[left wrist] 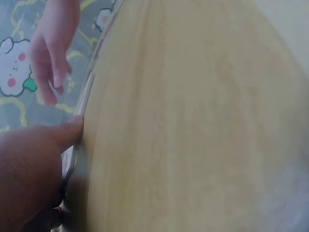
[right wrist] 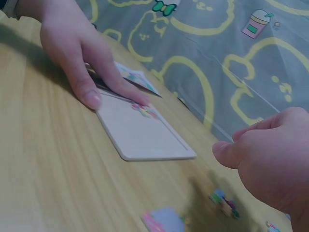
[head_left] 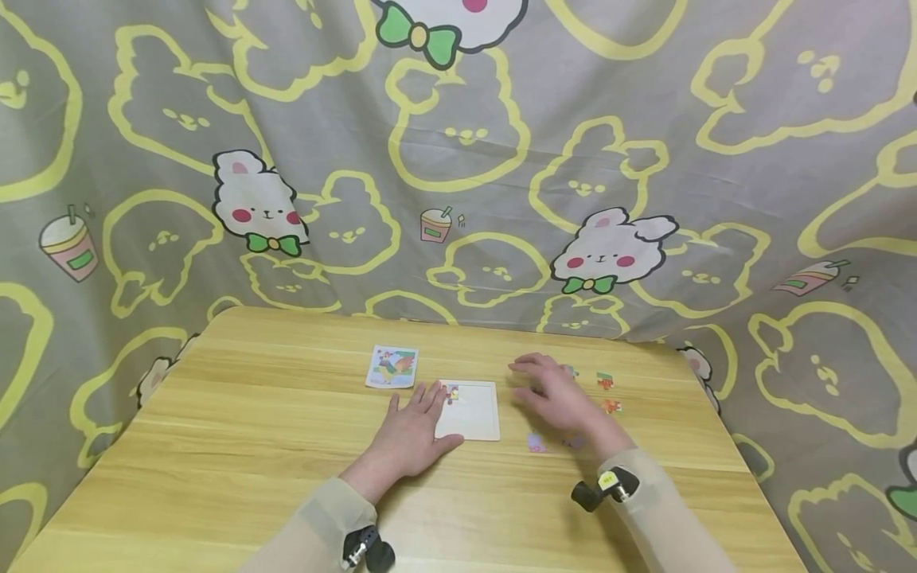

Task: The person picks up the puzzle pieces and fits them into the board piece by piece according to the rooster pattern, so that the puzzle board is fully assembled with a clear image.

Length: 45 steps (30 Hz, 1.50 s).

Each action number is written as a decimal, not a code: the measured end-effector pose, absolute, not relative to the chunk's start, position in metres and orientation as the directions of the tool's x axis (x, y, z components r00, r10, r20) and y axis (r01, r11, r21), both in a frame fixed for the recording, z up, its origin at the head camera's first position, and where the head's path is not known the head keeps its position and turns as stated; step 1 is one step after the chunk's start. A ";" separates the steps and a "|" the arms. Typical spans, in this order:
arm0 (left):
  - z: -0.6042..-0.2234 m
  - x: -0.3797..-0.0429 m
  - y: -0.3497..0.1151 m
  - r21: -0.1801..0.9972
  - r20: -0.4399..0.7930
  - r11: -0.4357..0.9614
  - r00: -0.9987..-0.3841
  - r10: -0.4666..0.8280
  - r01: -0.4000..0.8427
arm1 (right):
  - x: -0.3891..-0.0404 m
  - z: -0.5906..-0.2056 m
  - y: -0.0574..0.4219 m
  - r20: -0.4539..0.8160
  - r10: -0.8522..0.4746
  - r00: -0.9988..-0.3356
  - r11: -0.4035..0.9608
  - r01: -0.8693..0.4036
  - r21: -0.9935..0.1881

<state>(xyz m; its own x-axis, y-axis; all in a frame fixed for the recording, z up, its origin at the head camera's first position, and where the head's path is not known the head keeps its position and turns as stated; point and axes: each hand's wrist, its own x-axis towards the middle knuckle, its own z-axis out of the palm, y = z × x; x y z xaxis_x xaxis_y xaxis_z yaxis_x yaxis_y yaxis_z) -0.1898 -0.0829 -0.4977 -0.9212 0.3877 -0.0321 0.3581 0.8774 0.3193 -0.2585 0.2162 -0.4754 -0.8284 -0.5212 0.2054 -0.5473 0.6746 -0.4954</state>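
Observation:
A white square puzzle tray (head_left: 473, 418) lies on the table, with a small colourful puzzle piece (head_left: 451, 392) in its upper left corner. My left hand (head_left: 411, 436) rests on the tray's left side, fingers extended and thumb by the lower edge. To the right of the tray my right hand (head_left: 561, 395) hovers over the table with loosely bent fingers, and nothing shows between them. In the right wrist view that hand (right wrist: 270, 159) hangs above loose puzzle pieces. A lilac piece (head_left: 536, 443) lies nearest the tray's lower right.
A picture card (head_left: 392, 366) with a colourful printed design lies behind the left hand. Red and green pieces (head_left: 605, 381) are scattered on the right, some partly behind the right hand. A patterned curtain (head_left: 487, 199) hangs behind the wooden table (head_left: 251, 446).

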 end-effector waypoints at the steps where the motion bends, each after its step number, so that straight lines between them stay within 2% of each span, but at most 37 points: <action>1: -0.498 -0.190 -0.083 0.321 -0.032 0.877 -0.921 0.388 0.358 | -0.259 -0.475 0.219 0.203 -0.520 -0.830 0.678 -0.546 -0.492; 12: -0.499 -0.191 -0.082 0.318 -0.026 0.878 -0.922 0.386 0.358 | -0.263 -0.474 0.244 0.201 -0.484 -0.851 0.704 -0.516 -0.488; 25: -0.498 -0.191 -0.083 0.315 -0.022 0.877 -0.921 0.388 0.362 | -0.268 -0.476 0.268 0.182 -0.450 -0.874 0.694 -0.471 -0.544; 45: -0.499 -0.189 -0.082 0.321 -0.016 0.875 -0.922 0.388 0.363 | -0.285 -0.495 0.298 0.170 -0.323 -0.931 0.776 -0.363 -0.515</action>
